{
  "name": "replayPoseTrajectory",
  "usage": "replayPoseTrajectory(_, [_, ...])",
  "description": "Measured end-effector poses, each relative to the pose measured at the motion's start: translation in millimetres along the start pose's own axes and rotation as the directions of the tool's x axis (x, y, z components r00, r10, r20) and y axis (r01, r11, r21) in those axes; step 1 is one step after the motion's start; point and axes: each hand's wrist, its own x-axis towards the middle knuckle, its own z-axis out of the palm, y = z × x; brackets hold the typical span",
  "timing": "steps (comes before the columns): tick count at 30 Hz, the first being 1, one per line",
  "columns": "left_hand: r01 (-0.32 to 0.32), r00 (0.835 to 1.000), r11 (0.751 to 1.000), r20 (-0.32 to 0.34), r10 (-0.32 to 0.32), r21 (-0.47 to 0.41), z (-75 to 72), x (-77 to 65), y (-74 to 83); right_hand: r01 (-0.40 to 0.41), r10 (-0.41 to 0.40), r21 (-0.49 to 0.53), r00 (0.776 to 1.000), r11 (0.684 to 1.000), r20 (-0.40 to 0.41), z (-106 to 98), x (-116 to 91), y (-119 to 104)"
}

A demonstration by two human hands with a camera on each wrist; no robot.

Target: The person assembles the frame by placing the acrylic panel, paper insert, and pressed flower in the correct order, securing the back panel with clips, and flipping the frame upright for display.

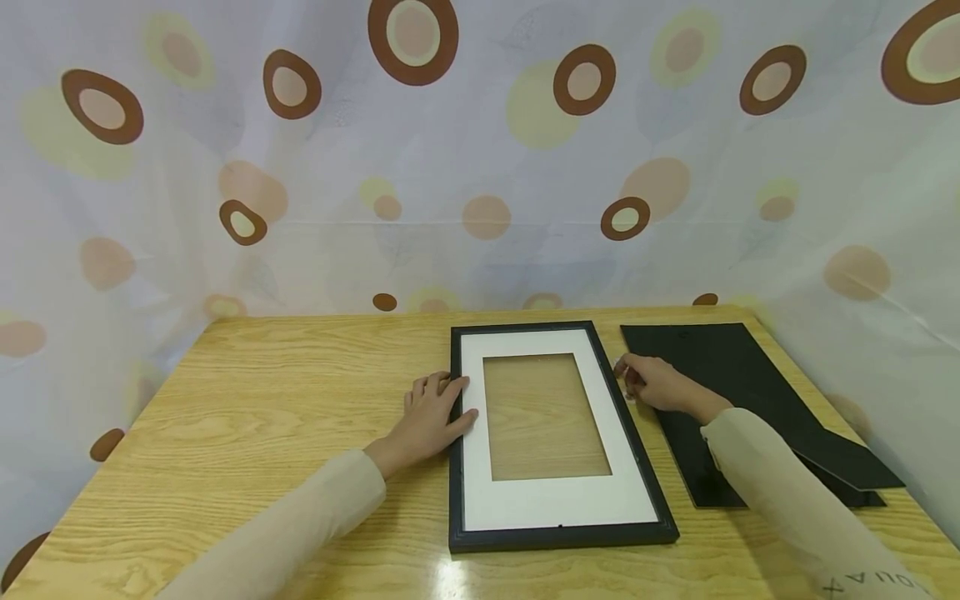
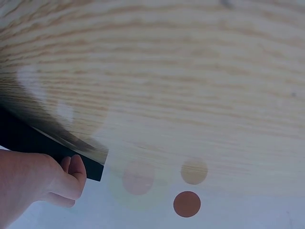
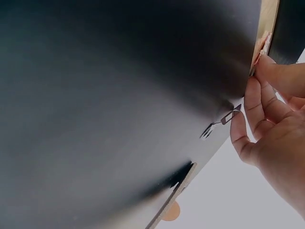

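Observation:
A black picture frame (image 1: 562,537) lies flat on the wooden table, with a white mat (image 1: 555,507) inside it around a rectangular window. My left hand (image 1: 429,421) rests over the frame's left side, thumb and index fingertips at the white mat; the left wrist view shows its fingers bent at the black edge. Just beyond the frame's right side, my right hand (image 1: 656,385) pinches a small whitish, clear-looking piece with a reddish edge (image 3: 263,47). The black backing board (image 1: 701,350) lies under and beside the right hand, its small metal hanger (image 3: 221,123) close to those fingers.
A black stand leg (image 1: 847,458) sticks up from the near right of the backing board, partly behind the right sleeve (image 1: 795,492). The wooden table (image 1: 300,367) stretches out left of the frame. A patterned curtain (image 1: 337,167) hangs along the back and sides.

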Motion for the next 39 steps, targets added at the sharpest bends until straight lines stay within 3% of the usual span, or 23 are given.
replayPoseTrajectory(8, [0.002, 1.0, 1.0, 0.004, -0.002, 0.002, -0.7, 0.3, 0.5, 0.024, -0.023, -0.036, 1.0, 0.999, 0.005, 0.0, -1.1, 0.0])
replayPoseTrajectory(16, [0.002, 1.0, 1.0, 0.016, -0.002, -0.003, -0.3, -0.2, -0.2, 0.014, -0.017, -0.043, 0.999, 0.999, -0.049, -2.8, -2.4, 2.9])
replayPoseTrajectory(27, [0.002, 1.0, 1.0, 0.015, -0.002, -0.006, 0.1, -0.3, -0.2, -0.011, 0.013, 0.06, 0.999, 0.998, -0.033, -1.2, -1.9, 6.8])
replayPoseTrajectory(39, [-0.001, 1.0, 1.0, 0.012, 0.001, -0.011, 1.0, -0.1, -0.7, 0.003, -0.002, 0.036, 1.0, 0.999, -0.027, -0.7, -3.0, 2.0])
